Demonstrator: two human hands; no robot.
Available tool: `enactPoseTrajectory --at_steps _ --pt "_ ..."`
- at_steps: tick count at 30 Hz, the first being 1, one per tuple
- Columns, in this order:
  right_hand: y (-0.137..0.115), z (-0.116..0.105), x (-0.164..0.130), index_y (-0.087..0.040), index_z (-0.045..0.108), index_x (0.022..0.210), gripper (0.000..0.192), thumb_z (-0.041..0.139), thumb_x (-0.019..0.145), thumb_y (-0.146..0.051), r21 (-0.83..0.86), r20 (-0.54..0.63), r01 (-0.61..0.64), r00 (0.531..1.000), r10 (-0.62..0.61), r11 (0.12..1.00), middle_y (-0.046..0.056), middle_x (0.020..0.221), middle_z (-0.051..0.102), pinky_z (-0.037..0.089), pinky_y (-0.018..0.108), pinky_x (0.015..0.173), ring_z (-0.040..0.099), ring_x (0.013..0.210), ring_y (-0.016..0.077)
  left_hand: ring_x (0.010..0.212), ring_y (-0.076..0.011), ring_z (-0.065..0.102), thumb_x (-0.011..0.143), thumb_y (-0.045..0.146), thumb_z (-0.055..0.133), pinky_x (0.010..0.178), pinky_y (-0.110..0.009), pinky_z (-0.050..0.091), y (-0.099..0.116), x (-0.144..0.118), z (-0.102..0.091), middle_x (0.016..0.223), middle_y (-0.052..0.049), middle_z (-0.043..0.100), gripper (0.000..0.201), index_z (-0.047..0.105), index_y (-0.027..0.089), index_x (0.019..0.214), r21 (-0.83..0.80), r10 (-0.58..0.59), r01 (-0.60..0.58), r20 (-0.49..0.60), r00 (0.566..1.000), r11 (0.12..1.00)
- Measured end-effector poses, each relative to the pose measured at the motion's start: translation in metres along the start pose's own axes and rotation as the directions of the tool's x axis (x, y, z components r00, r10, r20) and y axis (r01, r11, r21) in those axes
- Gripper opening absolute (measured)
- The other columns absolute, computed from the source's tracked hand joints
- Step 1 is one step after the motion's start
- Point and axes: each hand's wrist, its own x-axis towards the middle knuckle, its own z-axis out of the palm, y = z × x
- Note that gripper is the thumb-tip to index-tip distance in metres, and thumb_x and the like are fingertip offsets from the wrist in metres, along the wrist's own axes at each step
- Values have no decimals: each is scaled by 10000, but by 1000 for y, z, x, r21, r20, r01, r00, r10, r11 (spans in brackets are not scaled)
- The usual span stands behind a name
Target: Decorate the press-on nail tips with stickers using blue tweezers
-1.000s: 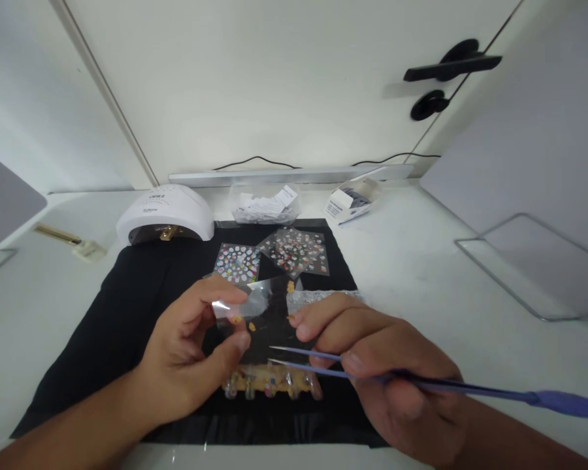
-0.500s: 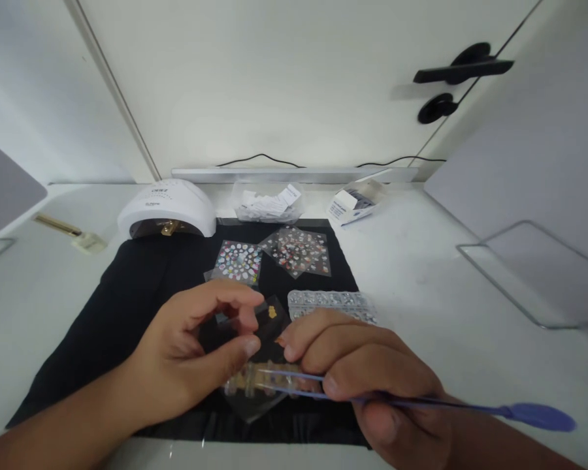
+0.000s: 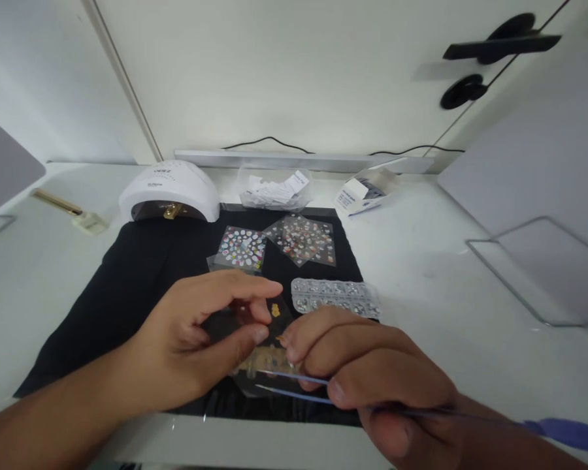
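Observation:
My left hand [image 3: 196,343] pinches a clear sticker sheet [image 3: 269,313] with small gold stickers, low over the black mat [image 3: 127,274]. My right hand [image 3: 372,372] holds purple tweezers [image 3: 294,385], tips pointing left under the sheet, while its fingertips touch the sheet's right edge. Beneath both hands a strip of clear nail tips [image 3: 264,359] lies on the mat, mostly hidden.
Two colourful sticker sheets [image 3: 242,248] [image 3: 304,238] and a clear gem tray [image 3: 336,295] lie on the mat. A white nail lamp [image 3: 169,192], a bag of paper slips [image 3: 274,189] and a small open box [image 3: 365,189] sit behind. A wire stand [image 3: 539,267] is at right.
Both hands lowered the clear sheet from mid-air toward the mat and nail tips. The view shifted left and down, so the tweezers' handle end now leaves the frame.

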Motion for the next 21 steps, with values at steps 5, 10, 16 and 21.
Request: enactPoseTrajectory --at_steps 5,10,16,21 --pt "-1 -2 -2 -225 677 1148 284 471 997 -351 -4 42 12 999 -12 1000 100 766 701 626 448 788 715 816 244 756 -133 658 842 46 663 706 -240 572 1 -2 -1 859 4 690 454 659 297 1221 -50 -26 26 10 1000 998" --pt "2 5 0 -181 710 984 259 511 984 -348 42 -32 20 999 -19 999 92 743 694 628 441 769 715 809 240 739 -140 680 852 65 668 667 -233 587 2 -3 -5 863 -11 711 391 669 257 1192 -56 -81 84 47 996 995" --pt "29 -7 11 -230 717 849 246 564 953 -392 103 -283 82 958 -50 991 49 657 700 611 466 761 703 764 250 735 -70 695 787 11 739 688 -114 568 -5 3 -13 827 9 741 325 735 175 1067 -158 -191 180 -60 980 971" --pt "46 -26 19 -241 696 777 261 587 940 -414 127 -573 107 819 -15 986 21 606 650 590 438 743 679 694 234 662 -35 652 748 -23 761 612 -74 535 -21 13 -25 772 24 718 302 764 153 993 -225 -182 143 -164 970 964"
